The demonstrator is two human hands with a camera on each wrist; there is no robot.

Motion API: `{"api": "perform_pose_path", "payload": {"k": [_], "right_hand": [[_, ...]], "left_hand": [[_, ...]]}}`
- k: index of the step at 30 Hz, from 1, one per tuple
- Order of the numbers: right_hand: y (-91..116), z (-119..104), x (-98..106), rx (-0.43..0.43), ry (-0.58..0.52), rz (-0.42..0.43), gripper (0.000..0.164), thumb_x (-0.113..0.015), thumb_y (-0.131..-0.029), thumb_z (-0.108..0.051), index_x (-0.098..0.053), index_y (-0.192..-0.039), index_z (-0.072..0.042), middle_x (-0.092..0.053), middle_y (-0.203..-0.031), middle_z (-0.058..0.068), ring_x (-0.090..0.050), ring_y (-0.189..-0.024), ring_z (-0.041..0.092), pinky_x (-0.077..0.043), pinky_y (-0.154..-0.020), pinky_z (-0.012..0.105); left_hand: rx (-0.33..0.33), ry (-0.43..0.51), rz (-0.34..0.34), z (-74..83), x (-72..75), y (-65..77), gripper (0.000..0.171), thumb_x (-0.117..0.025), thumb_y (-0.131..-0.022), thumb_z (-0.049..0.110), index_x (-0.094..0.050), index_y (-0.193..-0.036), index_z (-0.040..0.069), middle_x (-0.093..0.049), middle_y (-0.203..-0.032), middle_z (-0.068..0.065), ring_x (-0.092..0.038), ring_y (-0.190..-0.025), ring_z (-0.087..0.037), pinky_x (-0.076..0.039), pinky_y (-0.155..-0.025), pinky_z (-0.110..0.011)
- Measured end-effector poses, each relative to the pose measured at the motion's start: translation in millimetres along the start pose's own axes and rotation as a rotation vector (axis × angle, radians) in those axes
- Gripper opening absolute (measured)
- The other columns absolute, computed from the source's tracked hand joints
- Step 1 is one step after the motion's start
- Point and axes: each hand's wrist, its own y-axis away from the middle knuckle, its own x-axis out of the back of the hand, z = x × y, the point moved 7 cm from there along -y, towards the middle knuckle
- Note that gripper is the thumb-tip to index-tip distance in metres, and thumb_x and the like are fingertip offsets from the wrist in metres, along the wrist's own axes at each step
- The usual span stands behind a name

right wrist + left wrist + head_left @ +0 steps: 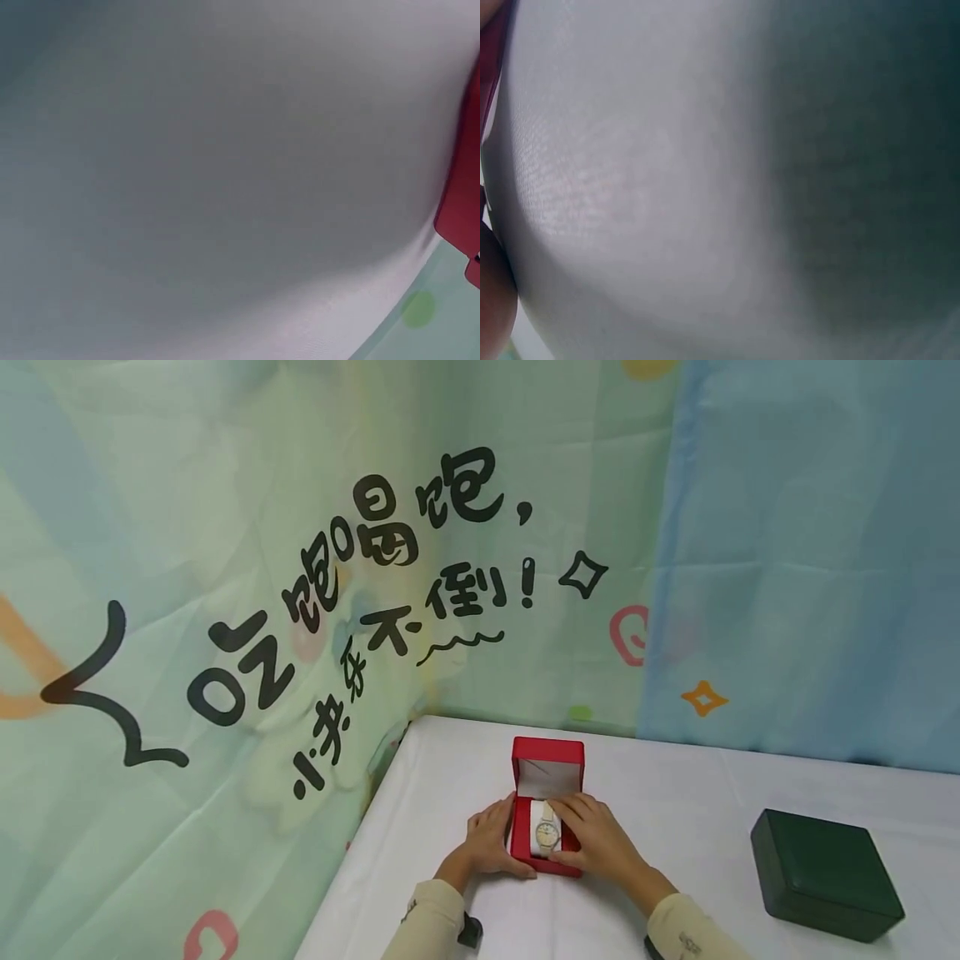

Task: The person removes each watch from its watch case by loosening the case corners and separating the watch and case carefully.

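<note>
A red watch box (549, 748) stands on the white table with its lid raised at the back. Inside it, a wristwatch (547, 836) with a pale round dial is wrapped around a white cushion (536, 841). My left hand (491, 840) holds the box, fingers along its left side and thumb at the front corner. From the right, my right hand (602, 840) reaches over the box and grips the watch on its cushion, fingertips near the upper strap and thumb near the lower end. Only a red edge of the box (463, 180) shows in the right wrist view.
A dark green box (825, 870), closed, lies on the white tablecloth (675, 810) to the right. Printed curtains (540, 660) with large black characters hang behind and to the left of the table. The left wrist view is mostly blurred cloth.
</note>
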Motion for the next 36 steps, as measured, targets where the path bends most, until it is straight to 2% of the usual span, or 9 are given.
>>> {"api": "perform_pose_path", "payload": {"k": [4, 7, 13, 17, 21, 24, 27, 29, 36], "right_hand": [[5.1, -10.2, 12.3, 0.119, 0.059, 0.151, 0.075, -0.083, -0.058, -0.036, -0.056, -0.118, 0.000, -0.058, -0.112, 0.011, -0.054, -0.102, 0.026, -0.049, -0.082, 0.041], [6.5, -10.5, 24.8, 0.101, 0.042, 0.199, 0.079, -0.085, -0.056, -0.033, -0.054, -0.120, 0.002, -0.057, -0.113, 0.014, -0.057, -0.100, 0.026, -0.051, -0.079, 0.039], [16.9, 3.4, 58.4, -0.024, -0.075, 0.152, 0.081, -0.084, -0.059, -0.029, -0.049, -0.126, 0.000, -0.055, -0.117, 0.013, -0.057, -0.102, 0.027, -0.051, -0.081, 0.041], [32.3, 10.1, 74.9, -0.087, -0.111, 0.102, 0.079, -0.083, -0.061, -0.027, -0.048, -0.127, 0.000, -0.053, -0.118, 0.012, -0.056, -0.103, 0.028, -0.051, -0.082, 0.042], [46.8, 13.0, 85.5, -0.095, -0.096, 0.086, 0.078, -0.083, -0.062, -0.028, -0.049, -0.126, 0.000, -0.054, -0.117, 0.012, -0.057, -0.099, 0.027, -0.052, -0.079, 0.042], [52.3, 11.5, 87.4, -0.074, -0.086, 0.096, 0.078, -0.083, -0.061, -0.028, -0.050, -0.125, 0.001, -0.055, -0.115, 0.012, -0.058, -0.096, 0.027, -0.052, -0.077, 0.041], [58.3, 10.2, 89.1, -0.070, -0.110, 0.107, 0.077, -0.083, -0.060, -0.026, -0.051, -0.123, 0.002, -0.055, -0.113, 0.012, -0.059, -0.096, 0.027, -0.052, -0.076, 0.041], [62.2, 9.0, 90.4, -0.076, -0.133, 0.111, 0.076, -0.083, -0.060, -0.025, -0.051, -0.123, 0.002, -0.055, -0.112, 0.012, -0.059, -0.098, 0.028, -0.052, -0.077, 0.042], [68.2, -3.0, 93.4, -0.090, -0.221, 0.076, 0.074, -0.082, -0.062, -0.024, -0.050, -0.125, -0.002, -0.054, -0.115, 0.010, -0.056, -0.102, 0.026, -0.052, -0.079, 0.042]], "left_hand": [[-0.003, -0.003, -0.001, -0.8, -2.2, -1.5, 0.111, -0.079, -0.061, 0.042, -0.012, -0.146, 0.017, -0.029, -0.147, -0.002, -0.022, -0.135, -0.022, -0.019, -0.108, -0.043], [-0.011, 0.010, 0.003, -0.5, -0.4, -0.9, 0.112, -0.080, -0.060, 0.043, -0.013, -0.146, 0.016, -0.030, -0.147, -0.003, -0.023, -0.135, -0.023, -0.019, -0.108, -0.045], [-0.013, -0.022, 0.006, -4.1, -3.4, 3.6, 0.111, -0.078, -0.061, 0.043, -0.012, -0.146, 0.016, -0.029, -0.147, -0.004, -0.021, -0.137, -0.025, -0.019, -0.109, -0.048], [-0.007, -0.039, -0.033, -2.1, -8.5, 7.8, 0.108, -0.076, -0.064, 0.042, -0.011, -0.146, 0.015, -0.025, -0.149, -0.004, -0.016, -0.139, -0.025, -0.014, -0.112, -0.047], [-0.017, -0.024, -0.064, 6.4, -8.5, 12.2, 0.109, -0.075, -0.065, 0.043, -0.008, -0.146, 0.012, -0.023, -0.150, -0.007, -0.017, -0.139, -0.027, -0.016, -0.112, -0.048], [-0.020, -0.011, -0.038, 12.0, 2.3, 20.8, 0.113, -0.077, -0.064, 0.044, -0.006, -0.146, 0.010, -0.022, -0.149, -0.012, -0.018, -0.137, -0.031, -0.021, -0.109, -0.052], [-0.083, 0.002, 0.023, 29.5, 13.9, 29.8, 0.115, -0.078, -0.062, 0.043, -0.007, -0.146, 0.009, -0.019, -0.149, -0.014, -0.017, -0.137, -0.033, -0.023, -0.107, -0.054], [-0.168, 0.007, 0.050, 49.3, 18.5, 35.8, 0.113, -0.079, -0.062, 0.043, -0.010, -0.146, 0.011, -0.019, -0.149, -0.011, -0.018, -0.137, -0.030, -0.026, -0.106, -0.052], [-0.475, 0.012, -0.004, 121.4, 18.0, 53.9, 0.103, -0.079, -0.068, 0.037, -0.015, -0.146, 0.018, -0.027, -0.147, -0.002, -0.027, -0.134, -0.018, -0.036, -0.104, -0.037]]}}
